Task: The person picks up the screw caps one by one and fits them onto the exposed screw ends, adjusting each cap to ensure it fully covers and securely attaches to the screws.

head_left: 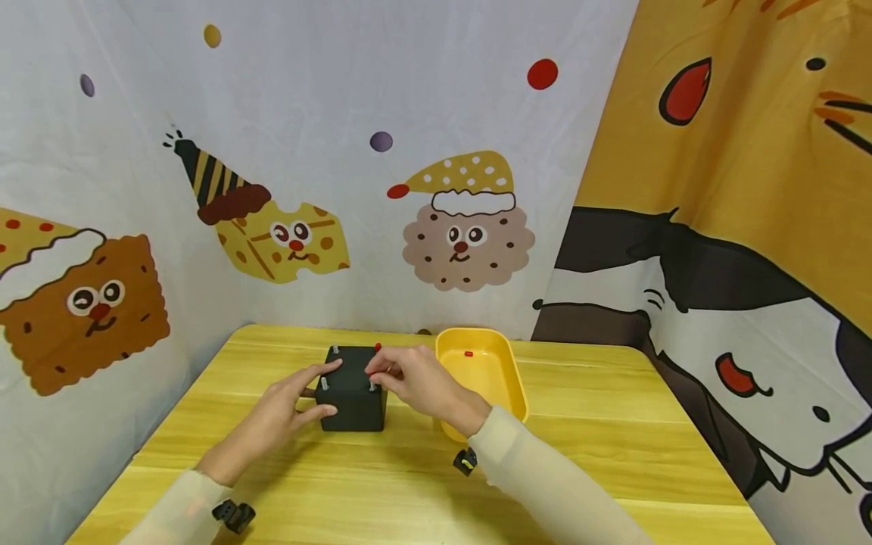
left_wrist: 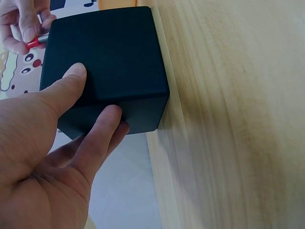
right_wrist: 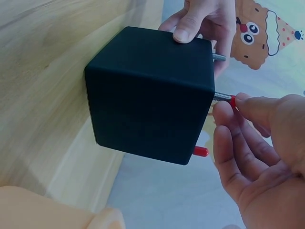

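A black box (head_left: 352, 390) stands on the table with metal threaded studs rising from its top corners. My left hand (head_left: 275, 409) holds the box from its left, thumb on the near face and fingers on the left side and top. Between thumb and index finger, my right hand (head_left: 415, 378) pinches a small red cap (right_wrist: 233, 100) at the tip of the near right stud (right_wrist: 222, 96). Another red cap (right_wrist: 201, 151) covers the far right stud. The two left studs, near (head_left: 324, 384) and far (head_left: 335, 349), are bare metal.
Right of the box is a yellow tray (head_left: 515, 371) with a small red cap (head_left: 468, 354) inside; my right hand and wrist overlap its left side. The wooden table (head_left: 599, 454) ends at a printed cloth backdrop (head_left: 381, 303).
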Tool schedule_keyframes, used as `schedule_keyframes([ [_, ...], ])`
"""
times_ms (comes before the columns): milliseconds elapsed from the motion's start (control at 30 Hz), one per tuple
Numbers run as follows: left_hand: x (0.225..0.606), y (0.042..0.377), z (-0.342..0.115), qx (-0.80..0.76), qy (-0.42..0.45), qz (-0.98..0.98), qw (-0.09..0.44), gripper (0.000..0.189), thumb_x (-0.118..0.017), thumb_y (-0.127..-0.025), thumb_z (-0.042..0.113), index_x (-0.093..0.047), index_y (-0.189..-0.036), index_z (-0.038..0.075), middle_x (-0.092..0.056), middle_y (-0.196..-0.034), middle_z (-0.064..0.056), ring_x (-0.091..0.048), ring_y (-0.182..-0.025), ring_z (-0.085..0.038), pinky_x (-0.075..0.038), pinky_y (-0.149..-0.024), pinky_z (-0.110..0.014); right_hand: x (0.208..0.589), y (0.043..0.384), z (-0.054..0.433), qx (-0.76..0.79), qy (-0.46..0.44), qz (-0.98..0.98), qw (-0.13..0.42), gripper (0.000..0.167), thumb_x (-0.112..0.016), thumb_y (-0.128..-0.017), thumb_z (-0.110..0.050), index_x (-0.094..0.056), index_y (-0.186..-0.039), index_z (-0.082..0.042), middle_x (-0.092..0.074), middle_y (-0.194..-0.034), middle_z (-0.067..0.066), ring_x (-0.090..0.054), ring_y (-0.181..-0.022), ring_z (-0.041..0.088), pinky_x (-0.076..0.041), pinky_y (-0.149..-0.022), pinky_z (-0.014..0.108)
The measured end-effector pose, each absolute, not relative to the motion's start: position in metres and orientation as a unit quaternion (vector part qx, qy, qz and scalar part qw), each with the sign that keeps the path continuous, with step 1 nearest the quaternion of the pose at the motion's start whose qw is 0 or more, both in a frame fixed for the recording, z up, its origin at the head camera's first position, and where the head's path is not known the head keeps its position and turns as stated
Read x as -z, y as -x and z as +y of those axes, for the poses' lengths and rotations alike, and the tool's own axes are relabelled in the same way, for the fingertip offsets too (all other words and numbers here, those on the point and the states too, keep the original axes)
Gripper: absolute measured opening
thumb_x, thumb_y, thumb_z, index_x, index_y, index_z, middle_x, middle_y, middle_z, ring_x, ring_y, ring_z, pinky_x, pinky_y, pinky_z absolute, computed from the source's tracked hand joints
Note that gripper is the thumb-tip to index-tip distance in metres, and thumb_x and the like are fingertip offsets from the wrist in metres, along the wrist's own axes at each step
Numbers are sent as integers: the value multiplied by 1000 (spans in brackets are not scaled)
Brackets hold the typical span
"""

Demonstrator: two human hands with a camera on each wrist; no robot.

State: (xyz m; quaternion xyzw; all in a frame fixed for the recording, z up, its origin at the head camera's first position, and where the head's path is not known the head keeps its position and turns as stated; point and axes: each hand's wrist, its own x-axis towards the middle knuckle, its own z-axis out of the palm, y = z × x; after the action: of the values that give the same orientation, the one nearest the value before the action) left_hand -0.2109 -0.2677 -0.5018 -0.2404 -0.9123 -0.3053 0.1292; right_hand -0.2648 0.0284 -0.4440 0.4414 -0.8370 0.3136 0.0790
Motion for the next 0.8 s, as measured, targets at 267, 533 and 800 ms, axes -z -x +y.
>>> schedule_keyframes([
  [267,504,210,-269,306,243,-911,134,79,-92,-102,21,-57,-173,15,-69,-164,-24,-85,-116,-42,-73,-94,-53,445,265,26,-310,-445,-837,73,15,-84,-109,-13,-85,-124,-9,-91,-116,3,-85,-94,11,-65,-88,13],
  [533,504,211,-270,306,240,-912,128,79,-91,-102,22,-56,-173,16,-68,-166,-23,-86,-115,-41,-74,-93,-50,441,263,28,-304,-445,-840,66,15,-85,-109,-13,-86,-123,-8,-91,-115,4,-84,-92,10,-65,-87,13],
  [800,505,212,-270,302,246,-911,135,79,-91,-102,23,-56,-173,16,-69,-164,-22,-86,-115,-39,-74,-94,-49,441,264,26,-298,-440,-845,61,14,-84,-109,-14,-86,-123,-9,-91,-115,3,-85,-93,13,-66,-88,14],
])
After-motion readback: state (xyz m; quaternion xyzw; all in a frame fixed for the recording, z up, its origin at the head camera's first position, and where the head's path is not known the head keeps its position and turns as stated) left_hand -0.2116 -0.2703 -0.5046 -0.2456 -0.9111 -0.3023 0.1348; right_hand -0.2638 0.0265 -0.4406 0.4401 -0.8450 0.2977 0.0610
